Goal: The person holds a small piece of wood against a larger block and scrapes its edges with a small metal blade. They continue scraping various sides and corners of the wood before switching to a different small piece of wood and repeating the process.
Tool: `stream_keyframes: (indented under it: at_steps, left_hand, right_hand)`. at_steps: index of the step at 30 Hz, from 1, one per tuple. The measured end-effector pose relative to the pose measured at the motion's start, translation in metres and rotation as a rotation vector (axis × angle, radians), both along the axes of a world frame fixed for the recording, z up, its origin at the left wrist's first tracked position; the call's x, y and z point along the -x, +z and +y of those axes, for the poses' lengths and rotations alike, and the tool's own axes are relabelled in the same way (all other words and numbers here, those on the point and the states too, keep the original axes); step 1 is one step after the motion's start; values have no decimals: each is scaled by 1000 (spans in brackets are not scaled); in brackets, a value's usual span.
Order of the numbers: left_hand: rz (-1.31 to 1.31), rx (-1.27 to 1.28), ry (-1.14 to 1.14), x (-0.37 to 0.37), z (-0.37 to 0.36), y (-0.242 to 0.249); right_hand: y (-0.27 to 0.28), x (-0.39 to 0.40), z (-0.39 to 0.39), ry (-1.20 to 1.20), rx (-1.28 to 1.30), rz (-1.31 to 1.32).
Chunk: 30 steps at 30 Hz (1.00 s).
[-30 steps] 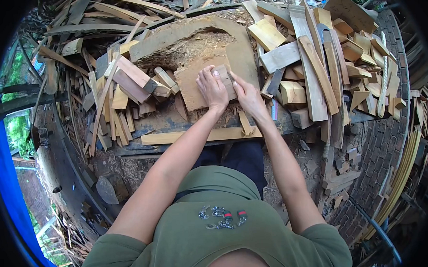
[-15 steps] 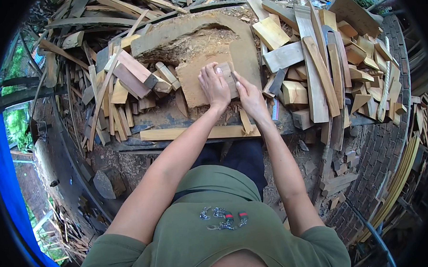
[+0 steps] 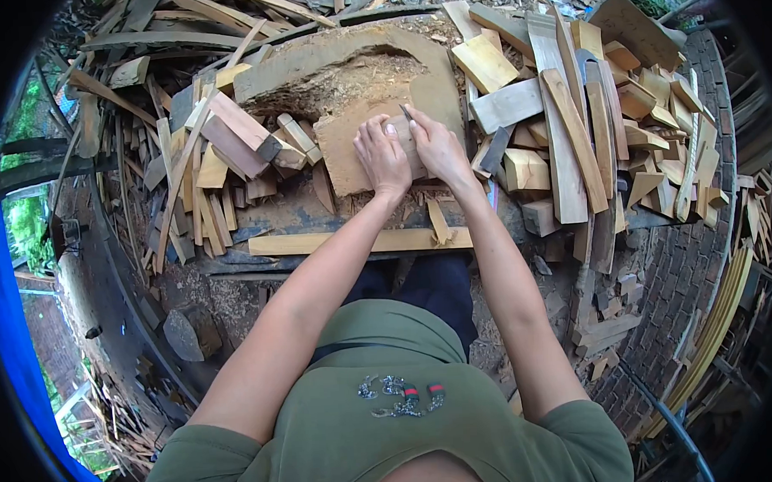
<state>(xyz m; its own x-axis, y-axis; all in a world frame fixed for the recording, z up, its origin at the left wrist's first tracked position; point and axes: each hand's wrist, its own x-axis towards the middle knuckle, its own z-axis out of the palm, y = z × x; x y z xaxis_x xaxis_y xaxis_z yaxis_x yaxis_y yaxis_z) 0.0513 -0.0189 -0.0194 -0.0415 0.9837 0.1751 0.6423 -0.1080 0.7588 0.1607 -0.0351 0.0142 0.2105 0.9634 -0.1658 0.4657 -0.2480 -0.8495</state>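
Observation:
A small flat wooden block point(image 3: 409, 145) lies on the large worn slab of wood point(image 3: 339, 157) in the middle of the bench. My left hand point(image 3: 384, 159) presses on the block's left side, fingers bent over it and thumb on top, holding it. Over the block's right side is my right hand point(image 3: 441, 152), closed around a thin dark pencil-like tool point(image 3: 405, 112). The tool's end pokes out above the fingers near the block's far edge; the rest is hidden in the hand. Both hands cover much of the block.
Stacked offcuts point(image 3: 253, 148) stand left of the slab, with boards and blocks point(image 3: 562, 130) heaped on the right. A long batten point(image 3: 334, 242) runs along the near edge, a short wood strip point(image 3: 439, 221) against it. A log piece point(image 3: 192, 332) sits on the ground at left.
My right hand has moved up and left over the block, and the thin tool now shows at the block's far edge. My left hand stays in place.

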Motion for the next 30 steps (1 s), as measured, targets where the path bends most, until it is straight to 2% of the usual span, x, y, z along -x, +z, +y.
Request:
stream_keyframes:
  at_steps: [2,5,7,8,10,11,13,15,19,21,22,23,25,27,29,30]
  left_hand:
    - [1,-2,16,-2,2,1]
    - [-46,18,50,-3,1,2]
    - [-70,-25,108,-5,2,-2]
    - [-89,-23,104,-4,3,-5]
    - [-117,19,128,-3,4,-6]
    - [-100,79,131,-1,4,-1]
    - [-73,128,66,8,9,2]
    - [-172,148,44,19,14,2]
    - [-470,142,58,34,11,-1]
    - [-405,51,98,45,-1,2]
    - [-365,3,107,53,-10,2]
    - [-321,-44,117,62,-21,3]
    - [-463,168,108,78,-45,13]
    - [-510,251,114,94,-71,5]
    - [-374,478,83,114,-96,16]
    - [-364,486,116,118,-114,8]
  right_hand:
    - [3,-2,-4,10,-2,7]
    - [-8,-10,-52,40,-4,55]
    - [6,-18,-84,65,225,96]
    - [0,-18,-102,66,137,51]
    - [14,-17,-124,30,307,60]
    - [0,-19,-138,34,197,42]
    - [3,-20,-151,-23,232,81]
    - [7,-19,-154,-75,326,54]
    - [29,-10,-144,-64,212,-80]
    - [50,-5,-129,-55,325,-112]
    - [43,-5,-126,-42,223,-152]
    - [41,-9,-126,-40,231,-159]
    - [53,-6,-110,28,267,-201]
    - [48,-11,-101,65,265,-215]
    - [41,-16,-91,143,180,-283]
    - [34,-20,-86,171,107,-309]
